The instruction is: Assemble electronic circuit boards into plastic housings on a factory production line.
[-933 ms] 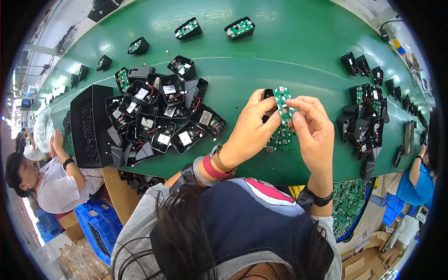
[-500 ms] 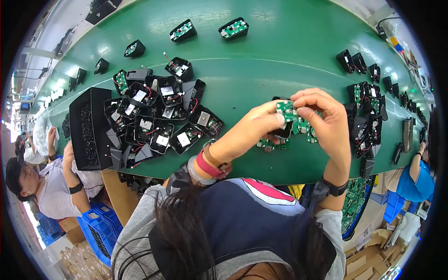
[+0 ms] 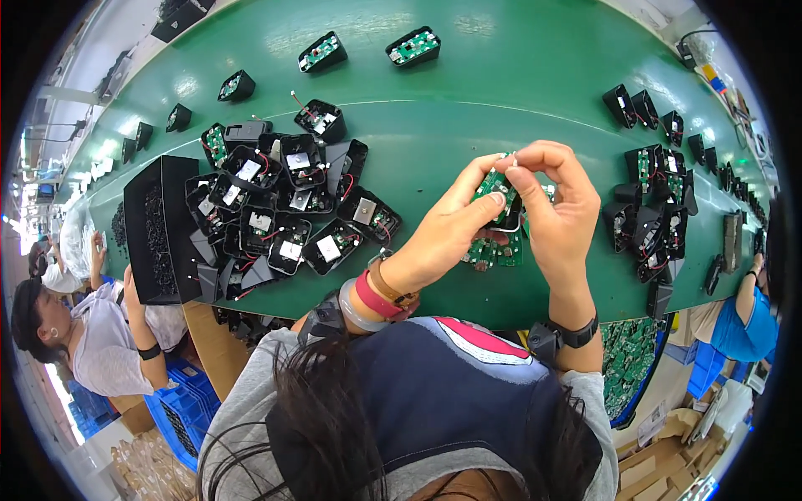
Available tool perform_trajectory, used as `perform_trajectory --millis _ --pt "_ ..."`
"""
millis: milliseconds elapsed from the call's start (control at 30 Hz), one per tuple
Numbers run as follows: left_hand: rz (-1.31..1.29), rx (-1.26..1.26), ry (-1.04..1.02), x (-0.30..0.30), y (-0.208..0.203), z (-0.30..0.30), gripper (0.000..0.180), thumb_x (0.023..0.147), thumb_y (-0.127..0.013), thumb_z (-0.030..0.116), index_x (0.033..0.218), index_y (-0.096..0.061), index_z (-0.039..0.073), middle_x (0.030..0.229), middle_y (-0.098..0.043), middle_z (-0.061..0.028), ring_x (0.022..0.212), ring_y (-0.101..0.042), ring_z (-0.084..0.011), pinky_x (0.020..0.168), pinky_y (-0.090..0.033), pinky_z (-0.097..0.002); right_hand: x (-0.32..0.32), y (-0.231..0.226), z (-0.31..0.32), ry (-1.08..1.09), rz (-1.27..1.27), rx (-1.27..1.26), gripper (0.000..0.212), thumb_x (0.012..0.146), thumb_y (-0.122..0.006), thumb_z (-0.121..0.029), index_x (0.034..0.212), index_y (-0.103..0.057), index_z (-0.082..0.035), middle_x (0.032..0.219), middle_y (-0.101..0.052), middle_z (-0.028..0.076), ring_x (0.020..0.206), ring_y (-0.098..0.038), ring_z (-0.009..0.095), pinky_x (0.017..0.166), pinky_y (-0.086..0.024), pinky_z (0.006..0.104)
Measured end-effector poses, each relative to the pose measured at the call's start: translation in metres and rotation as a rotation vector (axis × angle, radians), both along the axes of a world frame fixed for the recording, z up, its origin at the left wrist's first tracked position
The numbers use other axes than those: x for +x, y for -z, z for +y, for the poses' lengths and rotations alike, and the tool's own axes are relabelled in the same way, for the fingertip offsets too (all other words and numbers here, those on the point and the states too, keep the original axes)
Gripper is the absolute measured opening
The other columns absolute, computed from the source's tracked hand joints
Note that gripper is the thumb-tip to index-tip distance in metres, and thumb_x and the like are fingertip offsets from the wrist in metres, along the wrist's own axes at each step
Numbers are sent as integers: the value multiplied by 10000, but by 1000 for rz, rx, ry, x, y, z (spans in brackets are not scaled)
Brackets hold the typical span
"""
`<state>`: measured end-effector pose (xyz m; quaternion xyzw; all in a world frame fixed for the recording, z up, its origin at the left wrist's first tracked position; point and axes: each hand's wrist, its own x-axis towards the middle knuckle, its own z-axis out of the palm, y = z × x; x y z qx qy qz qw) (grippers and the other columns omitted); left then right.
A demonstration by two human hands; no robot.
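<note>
My left hand [image 3: 451, 221] and my right hand [image 3: 555, 204] meet above the green belt [image 3: 468, 92], both gripping a small green circuit board [image 3: 494, 185] with a black part under it. My left thumb presses on the board's face; my right fingertips pinch its top edge. Under my hands lie more green boards [image 3: 494, 250] on the belt. To the left is a heap of black plastic housings [image 3: 284, 209] with white labels and red wires. A second cluster of black housings [image 3: 656, 217] lies to the right of my right hand.
A black bin of small dark parts [image 3: 159, 225] stands at the left belt edge. Single housings [image 3: 322, 52] lie spaced along the far side. A person in a light shirt [image 3: 100, 334] works at lower left; another in blue [image 3: 739, 313] at the right. A blue crate [image 3: 180, 409] sits below.
Both hands have shifted right and lifted off the pile of boards, turning the board between the fingers; my right fingertips now pinch its top edge.
</note>
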<state>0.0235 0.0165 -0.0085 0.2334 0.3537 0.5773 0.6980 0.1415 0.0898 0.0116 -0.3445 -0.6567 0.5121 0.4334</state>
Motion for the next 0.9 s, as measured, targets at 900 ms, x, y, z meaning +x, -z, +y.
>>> perform_trajectory --millis 900 --pt "1044 358 -329 7 17 0 437 797 -553 36 1211 -417 -2 1142 -444 -194 1024 -503 -331 899 -419 -369 14 8 -11 -11 -418 596 435 747 -657 60 1140 -490 -18 905 -623 84 866 -623 177 827 -461 301"
